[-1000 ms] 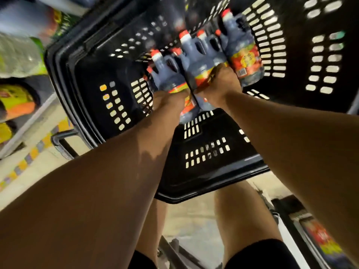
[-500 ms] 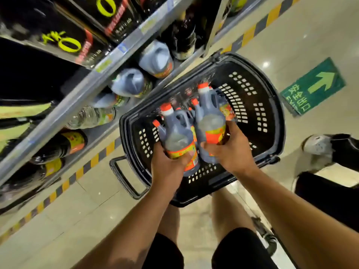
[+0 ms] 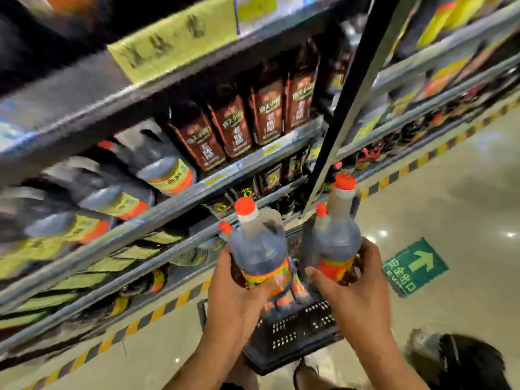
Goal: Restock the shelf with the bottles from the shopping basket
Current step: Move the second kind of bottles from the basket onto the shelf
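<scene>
My left hand (image 3: 233, 299) grips a dark bottle (image 3: 260, 243) with a red cap and an orange-yellow label. My right hand (image 3: 357, 288) grips a second bottle of the same kind (image 3: 337, 237). Both bottles are upright and lifted above the black shopping basket (image 3: 292, 342) on the floor. A smaller red cap shows just beside each held bottle. The shelf (image 3: 157, 204) to the left carries matching handled bottles (image 3: 157, 164) in a blurred row.
Brown-labelled dark bottles (image 3: 233, 128) stand further along the same shelf. A black upright post (image 3: 346, 99) divides the shelving. Lower shelves hold dark bottles. Yellow-black tape (image 3: 157, 313) edges the floor, and a green arrow sign (image 3: 413, 266) lies at right. Another person's dark shoe (image 3: 467, 358) is near.
Both hands have lifted a bottle each out of the basket and raised them toward the shelf. My view has swung up from the basket to the shelves.
</scene>
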`<act>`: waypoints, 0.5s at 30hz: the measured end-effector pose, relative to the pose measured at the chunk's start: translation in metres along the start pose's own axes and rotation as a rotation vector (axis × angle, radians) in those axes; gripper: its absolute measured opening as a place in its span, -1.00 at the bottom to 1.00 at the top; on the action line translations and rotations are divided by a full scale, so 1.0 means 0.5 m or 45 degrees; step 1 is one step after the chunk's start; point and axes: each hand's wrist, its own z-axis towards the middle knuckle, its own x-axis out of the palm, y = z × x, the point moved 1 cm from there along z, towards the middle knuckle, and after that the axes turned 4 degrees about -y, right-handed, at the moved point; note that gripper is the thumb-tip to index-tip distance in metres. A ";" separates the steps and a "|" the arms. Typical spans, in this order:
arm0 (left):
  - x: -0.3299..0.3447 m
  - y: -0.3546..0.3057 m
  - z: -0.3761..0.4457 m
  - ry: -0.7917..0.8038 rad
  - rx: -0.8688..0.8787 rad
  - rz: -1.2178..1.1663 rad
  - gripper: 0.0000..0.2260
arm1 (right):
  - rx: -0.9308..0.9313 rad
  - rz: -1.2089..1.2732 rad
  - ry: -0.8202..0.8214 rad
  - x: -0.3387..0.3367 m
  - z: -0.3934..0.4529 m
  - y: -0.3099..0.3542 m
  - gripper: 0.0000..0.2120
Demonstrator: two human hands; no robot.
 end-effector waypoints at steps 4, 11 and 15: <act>-0.059 -0.137 -0.046 0.016 0.089 -0.139 -0.25 | -0.100 0.072 -0.007 -0.030 -0.031 0.149 -0.24; -0.192 -0.355 -0.131 -0.102 0.298 -0.201 -0.26 | -0.331 0.138 0.046 -0.049 -0.079 0.386 -0.28; -0.291 -0.461 -0.161 -0.230 0.376 -0.155 -0.40 | -0.477 0.119 0.142 -0.047 -0.088 0.509 -0.30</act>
